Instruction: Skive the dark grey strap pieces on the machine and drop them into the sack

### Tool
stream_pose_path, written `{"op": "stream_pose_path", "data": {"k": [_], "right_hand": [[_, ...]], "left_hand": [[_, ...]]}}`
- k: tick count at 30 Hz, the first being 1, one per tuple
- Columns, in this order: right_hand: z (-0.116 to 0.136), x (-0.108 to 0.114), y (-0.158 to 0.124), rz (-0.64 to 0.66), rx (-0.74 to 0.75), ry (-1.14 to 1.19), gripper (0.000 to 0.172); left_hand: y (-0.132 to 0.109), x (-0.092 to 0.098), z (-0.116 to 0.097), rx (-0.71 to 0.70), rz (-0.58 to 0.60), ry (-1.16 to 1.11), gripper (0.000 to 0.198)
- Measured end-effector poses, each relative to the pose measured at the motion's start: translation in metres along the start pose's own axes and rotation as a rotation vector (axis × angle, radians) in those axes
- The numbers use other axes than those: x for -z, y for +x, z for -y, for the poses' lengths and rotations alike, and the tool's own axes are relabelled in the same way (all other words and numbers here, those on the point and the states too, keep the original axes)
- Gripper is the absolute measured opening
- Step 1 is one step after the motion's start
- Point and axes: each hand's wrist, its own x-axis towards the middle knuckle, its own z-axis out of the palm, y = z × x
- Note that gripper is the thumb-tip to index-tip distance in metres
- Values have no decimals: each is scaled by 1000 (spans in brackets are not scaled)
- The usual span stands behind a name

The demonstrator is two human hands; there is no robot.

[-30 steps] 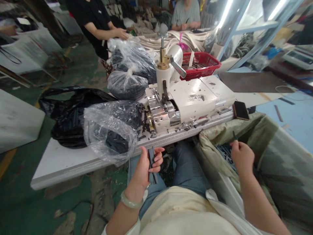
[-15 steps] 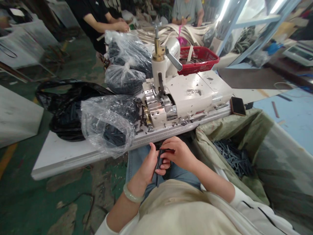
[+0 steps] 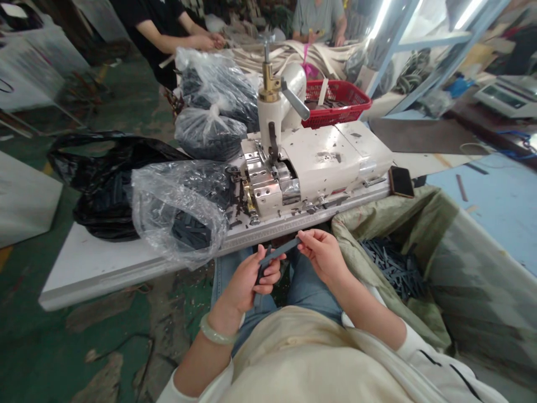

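Above my lap, a dark grey-blue strip [image 3: 280,251] stretches between my two hands. My right hand [image 3: 322,253] pinches its far end between thumb and fingertips. My left hand [image 3: 254,274] is closed around the near end and around more dark strips, partly hidden by its fingers. Just beyond my hands stands a cream skiving machine [image 3: 335,157] with a metal feed plate and a brass-topped post. To its left, an open clear plastic bag [image 3: 180,207] holds many similar dark strips.
A green-lined bin [image 3: 390,207] with loose dark strips stands at my right. A black bag [image 3: 104,218], tied clear bags [image 3: 212,134], a red basket [image 3: 335,115] and a phone [image 3: 401,182] surround the machine. Two people work behind the table [image 3: 104,274].
My right hand has moved right, away from my left, drawing one strip out straight between them. My left hand has shifted slightly left. The camera view has shifted a little.
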Motion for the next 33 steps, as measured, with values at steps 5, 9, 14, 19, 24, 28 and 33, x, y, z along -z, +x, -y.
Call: {"op": "stream_pose_path", "data": {"k": [5, 9, 14, 19, 24, 28, 33], "right_hand": [[0, 3, 0, -20, 45, -7, 25], [-2, 12, 0, 133, 171, -66, 14], [4, 28, -7, 282, 580, -448, 5], [10, 36, -17, 313, 744, -694, 10], [7, 38, -12, 488, 318, -466, 26], [2, 28, 0, 659, -38, -443, 48], [3, 2, 10, 902, -88, -759, 46]], "left_hand": [[-5, 5, -3, 59, -33, 0, 50], [-9, 7, -7, -10, -55, 50, 34], [-8, 10, -11, -153, -116, 63, 31], [-3, 10, -9, -243, -226, 226, 34], [-2, 14, -8, -456, -368, 506, 28], [-6, 11, -16, -516, -425, 838, 23], [-7, 17, -24, -527, -454, 764, 24]]}}
